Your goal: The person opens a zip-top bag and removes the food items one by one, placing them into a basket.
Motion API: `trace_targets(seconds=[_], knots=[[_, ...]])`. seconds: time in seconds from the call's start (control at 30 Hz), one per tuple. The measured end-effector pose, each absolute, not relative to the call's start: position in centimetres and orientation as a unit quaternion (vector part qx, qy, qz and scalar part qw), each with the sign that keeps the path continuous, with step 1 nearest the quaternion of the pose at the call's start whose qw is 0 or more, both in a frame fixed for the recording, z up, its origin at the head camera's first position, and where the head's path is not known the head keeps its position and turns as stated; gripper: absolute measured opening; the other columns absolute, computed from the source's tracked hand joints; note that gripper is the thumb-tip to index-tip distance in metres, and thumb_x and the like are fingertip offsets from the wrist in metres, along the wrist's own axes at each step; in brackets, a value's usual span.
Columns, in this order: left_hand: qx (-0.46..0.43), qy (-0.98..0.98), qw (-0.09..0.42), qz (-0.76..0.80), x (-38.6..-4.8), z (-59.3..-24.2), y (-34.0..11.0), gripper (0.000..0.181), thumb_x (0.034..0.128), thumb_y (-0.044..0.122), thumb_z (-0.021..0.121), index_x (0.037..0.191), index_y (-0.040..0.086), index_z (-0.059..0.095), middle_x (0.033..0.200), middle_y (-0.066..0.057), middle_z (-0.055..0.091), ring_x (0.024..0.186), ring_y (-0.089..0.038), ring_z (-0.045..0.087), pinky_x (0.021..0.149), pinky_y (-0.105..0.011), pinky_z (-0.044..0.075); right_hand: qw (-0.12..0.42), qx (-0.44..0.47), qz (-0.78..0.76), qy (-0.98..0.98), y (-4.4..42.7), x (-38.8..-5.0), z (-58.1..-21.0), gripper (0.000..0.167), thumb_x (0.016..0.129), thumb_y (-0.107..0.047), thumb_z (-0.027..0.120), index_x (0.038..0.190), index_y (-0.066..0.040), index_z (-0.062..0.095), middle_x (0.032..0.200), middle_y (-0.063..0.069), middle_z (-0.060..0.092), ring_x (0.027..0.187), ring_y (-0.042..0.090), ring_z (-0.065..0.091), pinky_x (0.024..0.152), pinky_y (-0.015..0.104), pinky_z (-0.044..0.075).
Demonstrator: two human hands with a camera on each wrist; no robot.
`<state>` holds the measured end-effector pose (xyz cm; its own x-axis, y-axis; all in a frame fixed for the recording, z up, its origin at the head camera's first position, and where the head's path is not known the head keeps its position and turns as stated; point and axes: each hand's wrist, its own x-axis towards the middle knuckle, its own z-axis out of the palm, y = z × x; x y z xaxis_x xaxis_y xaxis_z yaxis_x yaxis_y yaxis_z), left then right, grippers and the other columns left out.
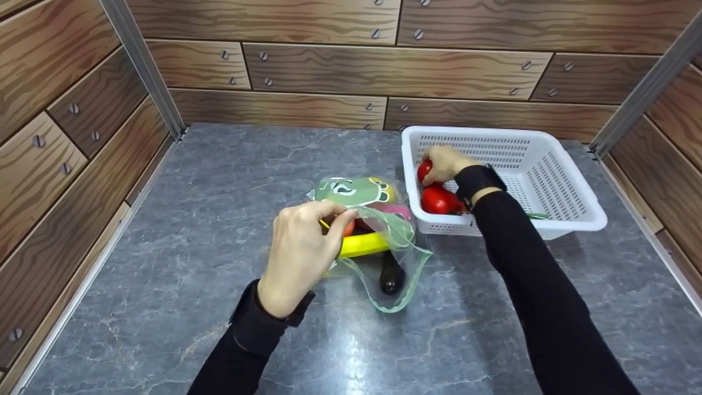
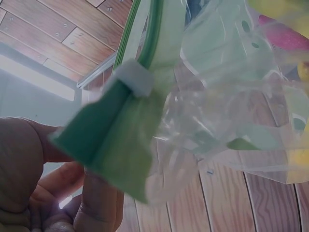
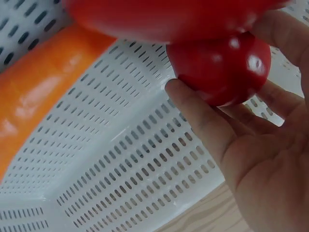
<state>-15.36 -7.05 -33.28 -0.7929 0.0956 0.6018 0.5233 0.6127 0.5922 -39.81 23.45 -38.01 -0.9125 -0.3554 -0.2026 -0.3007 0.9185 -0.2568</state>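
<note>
My left hand pinches the edge of a clear and green zip bag between thumb and forefinger. In the left wrist view, the bag's green corner is between those fingers, beside a white zip slider. Through the open bag show a yellow banana-like piece, a dark eggplant-like piece and something orange-red. Inside the white basket, my right hand grips a round, glossy red fruit, its exact kind unclear. A larger red piece lies close to it.
An orange carrot-like piece shows in the right wrist view. Something thin and green lies at the basket's near side. The basket stands right of the bag on a grey marbled tabletop. Wood-patterned walls enclose the back and sides.
</note>
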Motion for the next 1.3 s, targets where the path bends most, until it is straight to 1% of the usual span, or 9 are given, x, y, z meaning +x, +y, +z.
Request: trace_targets(seconds=[0.13,0.2,0.4,0.53,0.7,0.97,1.07,1.2,1.3], knots=[[-0.179,-0.859,0.265,-0.400,-15.3,-33.2,-7.0,0.012,0.0940,0.020,0.081,0.085,0.011,0.082,0.073,0.000,0.076,0.059,-0.011,0.063,0.058,-0.023,0.046,0.125,-0.159,-0.112,0.973,23.5,-39.7,-38.1,0.051,0.085,-0.013,0.079,0.127,0.011,0.063,0.112,0.028,0.069,0.099,0.037,0.064,0.091,0.048,0.054],[-0.178,-0.859,0.266,-0.399,-15.3,-33.2,-7.0,0.012,0.0940,0.020,0.081,0.086,0.011,0.082,0.073,0.000,0.077,0.059,-0.011,0.063,0.058,-0.023,0.046,0.126,-0.153,-0.112,0.974,23.5,-39.8,-38.1,0.054,0.086,-0.015,0.079,0.130,0.011,0.061,0.115,0.028,0.069,0.101,0.037,0.064,0.093,0.048,0.054],[-0.179,-0.858,0.268,-0.401,-15.3,-33.4,-7.1,0.013,0.0941,0.019,0.081,0.085,0.010,0.082,0.072,0.000,0.076,0.058,-0.011,0.062,0.057,-0.023,0.045,0.114,-0.153,-0.109,0.975,23.7,-39.3,-37.3,0.066,0.088,-0.018,0.075,0.143,0.013,0.053,0.134,0.036,0.064,0.123,0.047,0.061,0.111,0.056,0.049],[-0.179,-0.856,0.266,-0.405,-15.3,-33.4,-7.1,0.013,0.0943,0.019,0.080,0.085,0.011,0.082,0.071,0.001,0.076,0.058,-0.011,0.062,0.058,-0.023,0.045,0.061,-0.170,-0.123,0.976,23.5,-38.2,-35.7,0.061,0.091,-0.016,0.073,0.142,0.011,0.055,0.143,0.035,0.060,0.134,0.051,0.057,0.115,0.060,0.045],[-0.179,-0.858,0.267,-0.401,-15.3,-33.3,-7.2,0.013,0.0942,0.020,0.081,0.085,0.011,0.082,0.072,0.001,0.076,0.056,-0.011,0.060,0.057,-0.023,0.044,-0.030,-0.207,-0.160,0.965,22.2,-34.9,-32.6,0.052,0.093,-0.017,0.075,0.137,0.007,0.062,0.135,0.031,0.067,0.125,0.048,0.065,0.108,0.060,0.052],[-0.175,-0.860,0.269,-0.397,-15.2,-33.2,-7.1,0.012,0.0936,0.021,0.081,0.086,0.011,0.083,0.073,0.000,0.077,0.056,-0.011,0.060,0.057,-0.023,0.043,-0.166,-0.288,-0.198,0.922,19.5,-26.8,-28.7,0.035,0.092,-0.012,0.079,0.123,0.003,0.071,0.115,0.023,0.077,0.100,0.037,0.076,0.089,0.051,0.062],[-0.174,-0.859,0.270,-0.398,-15.2,-33.2,-7.1,0.012,0.0937,0.021,0.081,0.086,0.011,0.083,0.073,0.000,0.077,0.055,-0.011,0.059,0.056,-0.023,0.043,-0.211,-0.325,-0.197,0.901,18.8,-23.5,-28.2,0.033,0.091,-0.012,0.081,0.119,0.003,0.072,0.104,0.019,0.078,0.089,0.032,0.076,0.081,0.046,0.062],[-0.176,-0.858,0.268,-0.401,-15.2,-33.2,-7.1,0.013,0.0941,0.021,0.081,0.086,0.011,0.082,0.072,0.000,0.076,0.052,-0.010,0.055,0.055,-0.023,0.041,-0.265,-0.379,-0.205,0.862,17.9,-19.3,-28.8,0.026,0.087,-0.010,0.085,0.110,-0.001,0.075,0.092,0.013,0.076,0.077,0.021,0.073,0.071,0.034,0.062],[-0.176,-0.857,0.269,-0.402,-15.2,-33.2,-7.2,0.013,0.0942,0.021,0.081,0.086,0.011,0.082,0.072,0.000,0.076,0.052,-0.010,0.055,0.054,-0.022,0.041,-0.277,-0.425,-0.227,0.831,17.0,-16.9,-30.1,0.024,0.082,-0.006,0.088,0.103,-0.003,0.075,0.089,0.009,0.075,0.076,0.016,0.071,0.068,0.027,0.061]])
